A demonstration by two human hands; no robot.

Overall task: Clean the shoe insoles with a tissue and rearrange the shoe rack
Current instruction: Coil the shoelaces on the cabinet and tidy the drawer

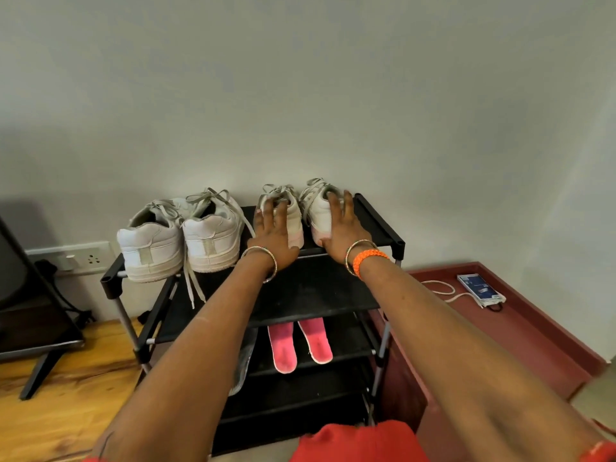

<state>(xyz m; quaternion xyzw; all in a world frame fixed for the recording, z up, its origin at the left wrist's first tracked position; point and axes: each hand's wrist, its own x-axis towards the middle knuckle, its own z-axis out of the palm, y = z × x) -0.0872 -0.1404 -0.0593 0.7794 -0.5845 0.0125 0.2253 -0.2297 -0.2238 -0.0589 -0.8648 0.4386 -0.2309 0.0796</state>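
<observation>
A black shoe rack (313, 291) stands against the wall. On its top shelf, at the right, sit two small white sneakers with pinkish soles. My left hand (273, 235) grips the left small sneaker (293, 211) from behind, and my right hand (343, 225) grips the heel of the right small sneaker (318, 208). A larger pair of white sneakers (181, 238) stands at the left end of the same shelf, laces hanging down. Two pink insoles (300, 341) lie side by side on a lower shelf. No tissue is in view.
A grey shoe (243, 365) leans on a lower shelf at the left. A dark red low ledge (533, 331) to the right carries a phone box (481, 290) and white cable. A black stand (33, 311) and wall socket (83, 258) are at the left, over wooden floor.
</observation>
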